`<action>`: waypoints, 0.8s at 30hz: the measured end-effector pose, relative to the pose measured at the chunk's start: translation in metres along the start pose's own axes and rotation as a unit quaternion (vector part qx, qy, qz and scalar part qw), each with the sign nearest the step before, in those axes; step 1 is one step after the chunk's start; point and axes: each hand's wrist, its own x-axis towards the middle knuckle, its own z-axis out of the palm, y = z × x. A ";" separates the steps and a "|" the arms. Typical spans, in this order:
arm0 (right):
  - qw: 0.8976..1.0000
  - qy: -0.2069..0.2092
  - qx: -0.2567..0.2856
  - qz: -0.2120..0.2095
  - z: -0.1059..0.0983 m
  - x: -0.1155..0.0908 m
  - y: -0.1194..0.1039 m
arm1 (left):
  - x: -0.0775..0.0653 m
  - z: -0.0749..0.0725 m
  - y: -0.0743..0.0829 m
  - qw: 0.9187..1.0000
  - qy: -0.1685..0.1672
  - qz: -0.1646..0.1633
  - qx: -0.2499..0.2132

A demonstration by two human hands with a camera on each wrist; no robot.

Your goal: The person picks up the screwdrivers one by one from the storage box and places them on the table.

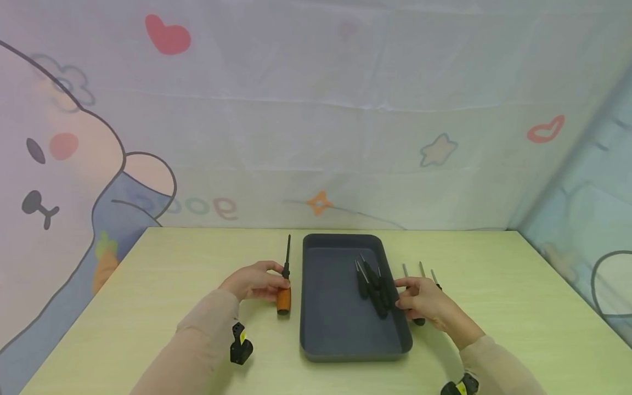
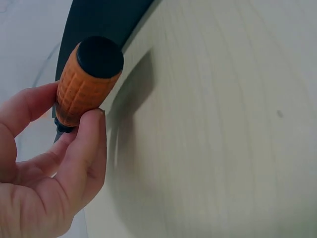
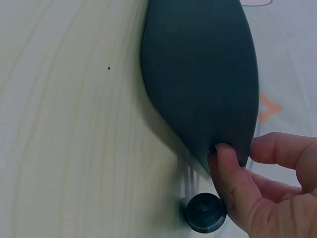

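My left hand [image 1: 259, 281] pinches a screwdriver [image 1: 283, 299] with an orange handle and dark shaft, just left of the dark grey tray [image 1: 328, 329]. Its shaft points toward the back wall. In the left wrist view, thumb and fingers sit around the orange handle [image 2: 89, 89], black end cap facing the camera. At the tray's right side, my right hand [image 1: 419, 299] grips the rim. The right wrist view has the thumb [image 3: 230, 161] against the outer wall. Several black-handled screwdrivers [image 1: 375, 296] lie in the tray's right half.
Right of the tray, partly hidden by the right hand, lie more screwdrivers with shafts [image 1: 422, 269] pointing back; one black handle end [image 3: 205, 213] sits close under that hand. The pale wooden table [image 1: 173, 274] meets a printed cloth [image 1: 296, 137] at its back edge.
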 end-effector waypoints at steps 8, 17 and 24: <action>1.000 -0.002 0.004 0.002 0.000 0.000 -0.001 | 0.000 0.004 -0.001 0.999 0.015 -0.021 0.019; 1.000 -0.002 0.000 0.000 -0.001 -0.001 -0.002 | 0.000 0.007 -0.001 0.998 0.031 -0.026 0.051; 1.000 -0.003 0.003 0.004 -0.001 -0.001 -0.002 | 0.000 0.010 0.000 0.997 0.031 -0.023 0.064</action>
